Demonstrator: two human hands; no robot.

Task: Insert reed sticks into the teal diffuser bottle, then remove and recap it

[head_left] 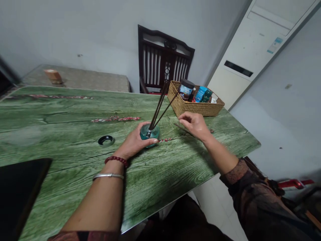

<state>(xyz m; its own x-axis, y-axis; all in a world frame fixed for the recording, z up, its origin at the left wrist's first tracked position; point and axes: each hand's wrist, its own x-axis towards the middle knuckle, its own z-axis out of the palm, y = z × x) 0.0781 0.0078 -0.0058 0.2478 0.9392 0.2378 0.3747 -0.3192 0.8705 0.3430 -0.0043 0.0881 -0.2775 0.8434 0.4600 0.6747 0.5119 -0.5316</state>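
Observation:
My left hand [136, 142] is wrapped round a round glass reed diffuser bottle [153, 132] with blue-green liquid, standing on the table. Several dark brown reed sticks [158, 107] rise from its neck, one leaning further right than the others. To the right of the bottle, my right hand [194, 124] is closed, its thumb and fingertips together. A single dark reed stick [181, 128] pokes out below these fingers and seems to be held in the hand; its other end is hidden. A black ring-shaped cap [105, 141] lies on the table left of the bottle.
The green wood-patterned table [75, 134] carries a woven basket [200, 108] of jars and packets behind my right hand. At the left edge is a dark flat panel [22, 194]. A dark wooden chair [164, 62] stands behind the table, and a brown object [54, 77] sits on a side surface.

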